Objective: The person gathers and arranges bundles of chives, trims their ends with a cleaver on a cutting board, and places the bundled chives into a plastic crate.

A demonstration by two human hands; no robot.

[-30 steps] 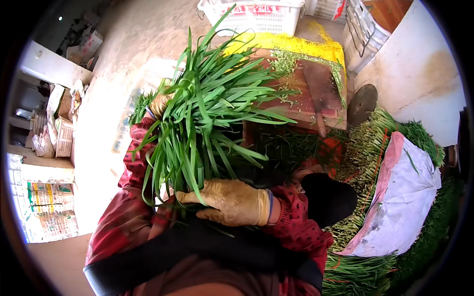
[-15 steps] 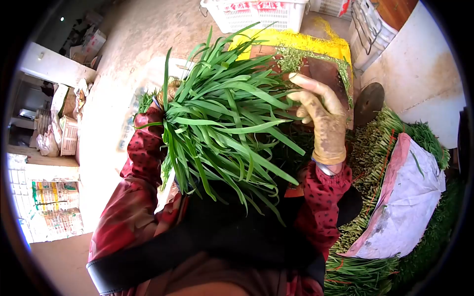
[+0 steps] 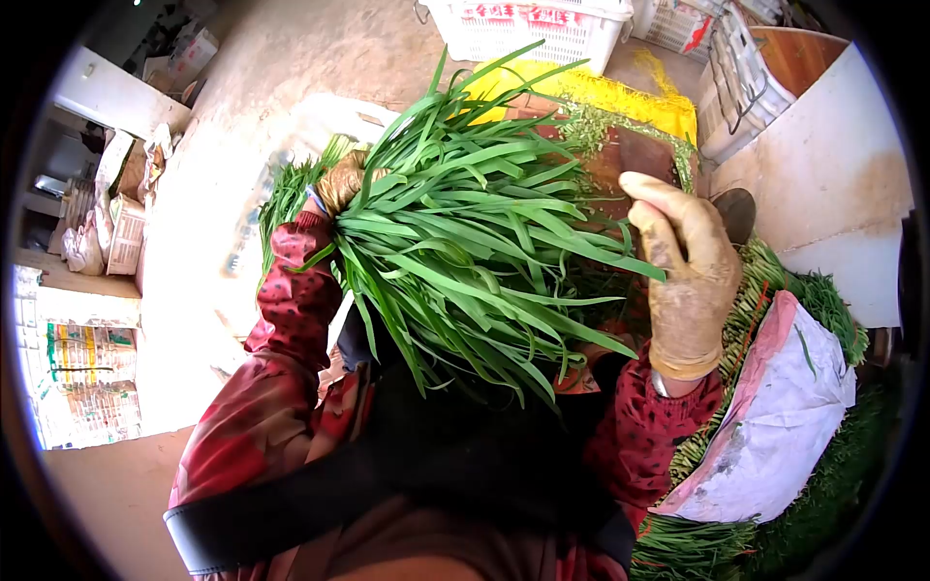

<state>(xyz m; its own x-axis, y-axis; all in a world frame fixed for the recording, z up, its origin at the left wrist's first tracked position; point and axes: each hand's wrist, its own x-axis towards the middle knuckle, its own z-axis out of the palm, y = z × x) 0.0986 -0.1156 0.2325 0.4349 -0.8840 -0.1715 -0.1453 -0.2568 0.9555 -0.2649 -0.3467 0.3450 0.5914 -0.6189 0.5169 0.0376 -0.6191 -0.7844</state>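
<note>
A large fanned bunch of green garlic chives [image 3: 484,223] fills the middle of the view. My left hand [image 3: 344,181], in a tan glove, grips it near its base, partly hidden by the leaves. The long leaf tips spread toward my right hand [image 3: 693,276]. That hand is gloved and raised beside the tips, its thumb and forefinger apart and its palm seemingly holding nothing. Behind the bunch lies a brown board [image 3: 635,160] strewn with green trimmings.
More chives [image 3: 286,198] lie in a pale crate at the left. A heap of chives [image 3: 751,261] sits at the right, partly under a white sack [image 3: 775,416]. A yellow sheet [image 3: 668,111] and white basket [image 3: 533,29] are ahead, with a pale panel [image 3: 814,165] beyond the heap.
My right hand has moved right and down, away from the leaves. The left hand shows more clearly at the bunch's base, and the bunch has turned slightly. The view has shifted a little.
</note>
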